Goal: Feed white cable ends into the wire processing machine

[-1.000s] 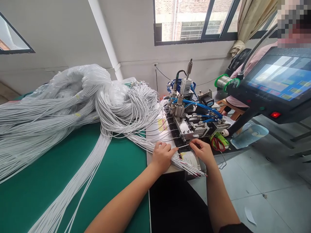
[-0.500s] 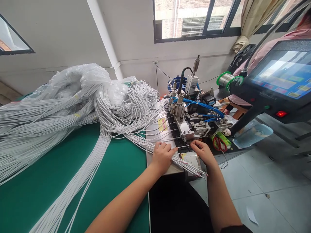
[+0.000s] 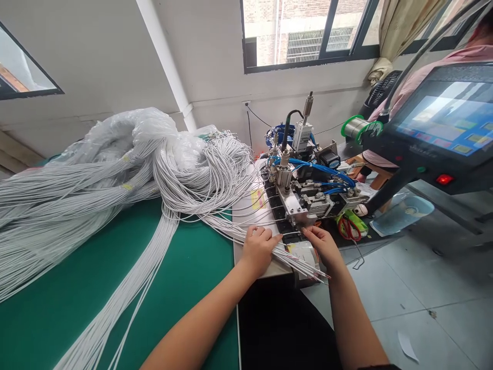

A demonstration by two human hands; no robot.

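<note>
My left hand (image 3: 260, 249) is closed on a bundle of white cables (image 3: 298, 265), whose ends stick out past the table's near edge. One white cable (image 3: 291, 234) runs from beside its fingertips to my right hand (image 3: 319, 241). The right thumb and forefinger pinch its end at the front of a metal machine (image 3: 295, 203) with blue hoses. Several single cables lie side by side across the machine's black left edge.
A large heap of white cables (image 3: 196, 185), partly in plastic, covers the green table (image 3: 200, 293). Right of the machine are a monitor (image 3: 450, 123), a solder spool (image 3: 362, 128) and a blue tray (image 3: 404, 216). A person in pink sits behind the monitor.
The view has shifted slightly. Both hands keep nearly the same place and grip, and a faint haze or blur now shows at the machine's front near the right fingertips.
</note>
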